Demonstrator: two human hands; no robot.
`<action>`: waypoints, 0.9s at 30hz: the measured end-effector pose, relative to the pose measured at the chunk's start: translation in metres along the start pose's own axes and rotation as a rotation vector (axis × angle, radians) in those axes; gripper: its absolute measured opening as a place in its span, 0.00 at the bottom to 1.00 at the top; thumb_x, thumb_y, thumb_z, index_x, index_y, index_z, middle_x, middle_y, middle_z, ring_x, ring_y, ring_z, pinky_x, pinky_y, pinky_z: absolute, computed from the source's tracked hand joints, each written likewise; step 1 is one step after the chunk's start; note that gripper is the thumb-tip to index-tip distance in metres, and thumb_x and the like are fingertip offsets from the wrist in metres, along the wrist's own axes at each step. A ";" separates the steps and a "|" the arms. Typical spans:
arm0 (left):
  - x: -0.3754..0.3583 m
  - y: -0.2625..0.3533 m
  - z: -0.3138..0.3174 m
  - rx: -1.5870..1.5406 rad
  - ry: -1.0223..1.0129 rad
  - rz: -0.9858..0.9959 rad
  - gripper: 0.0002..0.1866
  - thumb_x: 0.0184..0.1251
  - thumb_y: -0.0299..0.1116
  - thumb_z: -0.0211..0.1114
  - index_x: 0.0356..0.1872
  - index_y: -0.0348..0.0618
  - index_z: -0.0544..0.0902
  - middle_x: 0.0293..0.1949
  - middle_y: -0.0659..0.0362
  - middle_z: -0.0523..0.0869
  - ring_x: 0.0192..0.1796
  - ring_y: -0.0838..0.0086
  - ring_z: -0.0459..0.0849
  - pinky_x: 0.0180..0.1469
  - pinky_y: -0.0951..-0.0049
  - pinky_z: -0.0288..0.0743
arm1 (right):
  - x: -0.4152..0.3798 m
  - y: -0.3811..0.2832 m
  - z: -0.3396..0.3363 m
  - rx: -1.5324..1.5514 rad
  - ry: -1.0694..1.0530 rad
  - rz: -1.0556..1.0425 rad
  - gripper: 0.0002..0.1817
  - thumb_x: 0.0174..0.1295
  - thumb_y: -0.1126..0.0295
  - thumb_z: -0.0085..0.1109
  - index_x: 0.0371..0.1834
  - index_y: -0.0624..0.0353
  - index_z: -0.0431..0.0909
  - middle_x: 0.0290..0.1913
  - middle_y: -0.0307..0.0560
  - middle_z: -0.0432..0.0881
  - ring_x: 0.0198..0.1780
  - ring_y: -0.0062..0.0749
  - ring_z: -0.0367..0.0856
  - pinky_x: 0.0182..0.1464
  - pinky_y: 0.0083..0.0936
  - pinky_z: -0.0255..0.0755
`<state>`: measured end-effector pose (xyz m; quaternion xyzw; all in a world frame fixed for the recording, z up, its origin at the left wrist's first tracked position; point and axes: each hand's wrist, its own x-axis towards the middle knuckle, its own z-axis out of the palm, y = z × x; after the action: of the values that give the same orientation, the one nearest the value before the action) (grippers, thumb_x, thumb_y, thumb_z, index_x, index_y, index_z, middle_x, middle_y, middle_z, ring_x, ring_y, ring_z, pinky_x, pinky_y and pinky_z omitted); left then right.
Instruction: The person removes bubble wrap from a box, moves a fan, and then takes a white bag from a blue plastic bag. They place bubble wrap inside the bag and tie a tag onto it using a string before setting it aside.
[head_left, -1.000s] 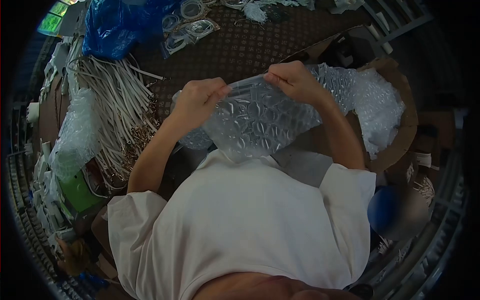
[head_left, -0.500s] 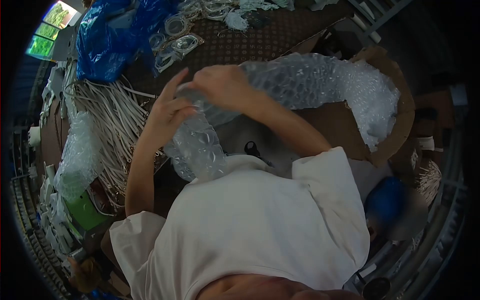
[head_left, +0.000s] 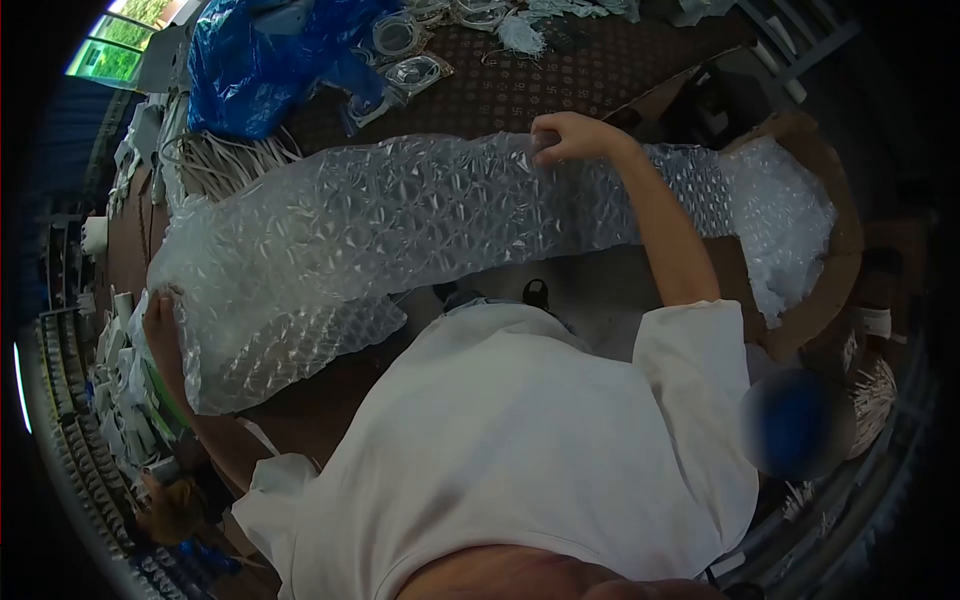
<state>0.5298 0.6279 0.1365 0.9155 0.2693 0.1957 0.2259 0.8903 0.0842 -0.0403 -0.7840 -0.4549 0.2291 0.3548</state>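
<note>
A long sheet of clear bubble wrap stretches across the table in front of me. At far left, my left hand is closed on the sheet's end, its fingers partly hidden by the plastic. My right hand is closed on the upper edge of the sheet, right of the middle. At left, a lower flap of the wrap hangs toward my body. To the right the sheet runs on to a bunched roll of bubble wrap lying against brown cardboard.
A blue plastic bag lies at the back left, beside bagged coiled cables. White cords show behind the wrap's left end. Brown patterned cloth covers the table. A blue round object sits at right.
My hands were close together by a short folded strip of the wrap. They have moved apart: the left far left and down, the right to the right, and the sheet is spread out.
</note>
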 end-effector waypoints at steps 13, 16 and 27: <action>-0.029 0.252 0.191 -0.343 -0.554 1.042 0.06 0.59 0.29 0.59 0.28 0.37 0.73 0.52 0.48 0.72 0.53 0.58 0.73 0.50 0.65 0.69 | -0.003 -0.110 0.004 0.179 -0.082 -0.219 0.10 0.56 0.67 0.58 0.36 0.61 0.79 0.24 0.38 0.77 0.25 0.18 0.72 0.29 0.19 0.66; -0.025 0.245 0.249 -0.418 -0.796 0.806 0.06 0.58 0.28 0.58 0.30 0.38 0.72 0.50 0.50 0.76 0.49 0.62 0.77 0.49 0.69 0.70 | -0.016 -0.126 0.005 0.190 0.043 -0.266 0.10 0.56 0.64 0.58 0.28 0.60 0.79 0.19 0.41 0.75 0.21 0.23 0.70 0.27 0.23 0.65; -0.030 0.203 0.170 -0.181 -0.293 0.539 0.07 0.61 0.26 0.55 0.24 0.36 0.74 0.17 0.59 0.73 0.19 0.77 0.71 0.24 0.76 0.66 | -0.125 -0.075 -0.014 0.097 1.091 0.113 0.19 0.61 0.63 0.54 0.13 0.59 0.71 0.14 0.44 0.68 0.17 0.34 0.67 0.20 0.28 0.61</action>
<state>0.6704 0.4048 0.0948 0.9485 -0.0366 0.1379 0.2827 0.7988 -0.0055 0.0306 -0.7951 -0.1509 -0.1710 0.5619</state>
